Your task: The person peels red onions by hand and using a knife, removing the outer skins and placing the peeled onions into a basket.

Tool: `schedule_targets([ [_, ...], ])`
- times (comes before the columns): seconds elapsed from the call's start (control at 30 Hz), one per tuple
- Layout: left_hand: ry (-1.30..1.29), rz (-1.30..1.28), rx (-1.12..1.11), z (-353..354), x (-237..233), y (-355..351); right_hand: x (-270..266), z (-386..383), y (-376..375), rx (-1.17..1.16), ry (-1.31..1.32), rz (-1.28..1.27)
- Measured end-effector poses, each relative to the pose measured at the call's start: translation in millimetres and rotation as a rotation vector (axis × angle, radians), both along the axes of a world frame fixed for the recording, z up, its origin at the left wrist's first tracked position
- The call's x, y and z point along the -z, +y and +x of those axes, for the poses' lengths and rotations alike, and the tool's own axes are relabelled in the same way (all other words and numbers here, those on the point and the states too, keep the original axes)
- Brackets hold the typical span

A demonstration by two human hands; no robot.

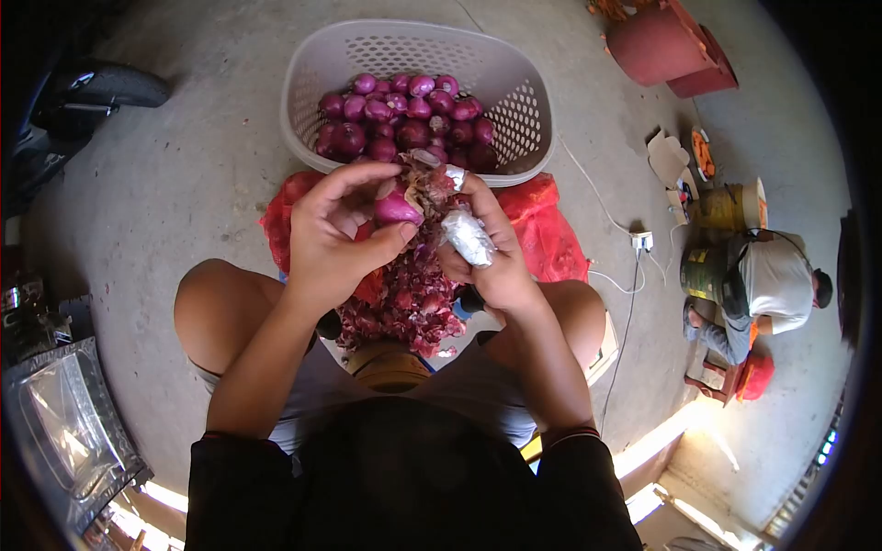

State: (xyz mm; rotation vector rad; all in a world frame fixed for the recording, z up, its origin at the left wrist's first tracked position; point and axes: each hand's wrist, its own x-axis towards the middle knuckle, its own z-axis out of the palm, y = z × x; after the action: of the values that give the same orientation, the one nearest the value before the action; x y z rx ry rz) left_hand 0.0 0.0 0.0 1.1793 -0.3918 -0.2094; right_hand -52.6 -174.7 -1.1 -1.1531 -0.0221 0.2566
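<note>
Over purple skin heap [409,308]: left hand [335,234] grip clamped on peeled purple onion [395,209], right hand [496,266] grip clamped on silver foil-wrapped tool [467,237].

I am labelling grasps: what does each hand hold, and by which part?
Left hand pinches a red onion by its sides. Right hand grips a silver-wrapped object around its middle.
</note>
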Motion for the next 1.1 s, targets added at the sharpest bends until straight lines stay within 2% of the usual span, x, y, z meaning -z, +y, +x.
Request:
schedule_targets([
  [0.07,0.031,-0.026,0.021,-1,-3,-2,0,0,-4,-0.029,-0.018,0.078],
  [0.37,0.029,-0.131,0.063,2,5,-2,-10,0,-1,-0.022,0.000,0.151],
  [0.47,0.082,-0.163,0.091,1,4,0,-4,0,-2,-0.057,-0.078,0.208],
  [0.77,0.197,-0.235,0.155,5,9,3,-4,-1,-4,-0.119,-0.081,0.297],
  [0.87,0.201,-0.191,0.111,4,5,1,-6,0,-7,-0.107,-0.066,0.148],
  [1.1,0.015,-0.031,0.000,2,0,-2,-3,-3,-6,-0.046,-0.094,0.017],
])
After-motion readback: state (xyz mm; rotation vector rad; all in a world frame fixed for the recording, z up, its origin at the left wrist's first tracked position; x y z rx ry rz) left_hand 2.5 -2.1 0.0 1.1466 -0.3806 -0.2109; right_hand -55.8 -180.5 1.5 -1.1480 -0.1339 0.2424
